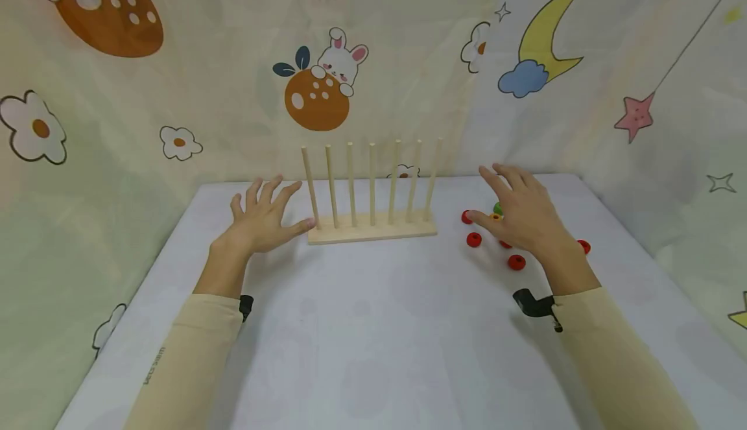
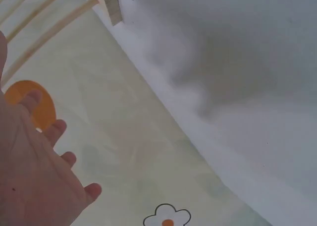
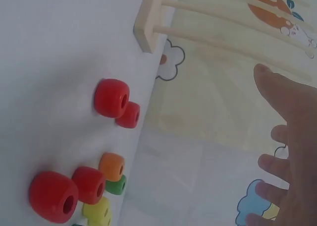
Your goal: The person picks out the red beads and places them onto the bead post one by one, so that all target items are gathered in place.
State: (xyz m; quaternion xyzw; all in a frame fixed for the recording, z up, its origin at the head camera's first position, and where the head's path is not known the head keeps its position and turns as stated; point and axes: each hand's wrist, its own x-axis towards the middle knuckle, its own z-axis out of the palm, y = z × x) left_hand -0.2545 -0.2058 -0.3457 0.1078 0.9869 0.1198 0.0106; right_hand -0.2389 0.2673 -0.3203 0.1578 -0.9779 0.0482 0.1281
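A pale wooden rack (image 1: 373, 232) with a row of several upright pegs stands near the back of the table. My left hand (image 1: 253, 222) hovers at its left end, fingers spread; the thumb tip overlaps the base's corner in the head view, and contact cannot be told. On the right, my right hand (image 1: 522, 213) is held above a loose group of holed beads, holding nothing. In the right wrist view lie red beads (image 3: 52, 197), an orange bead (image 3: 112, 166), a green bead (image 3: 117, 185) and yellow beads (image 3: 97, 210). The hand hides part of the group in the head view.
A white cloth covers the table (image 1: 362, 326). Behind it hangs a printed curtain (image 1: 233, 80) with rabbits, flowers and a moon. One red bead (image 1: 584, 246) lies to the right of the right wrist. Dark wrist mounts (image 1: 533, 303) stick out at both sleeve cuffs.
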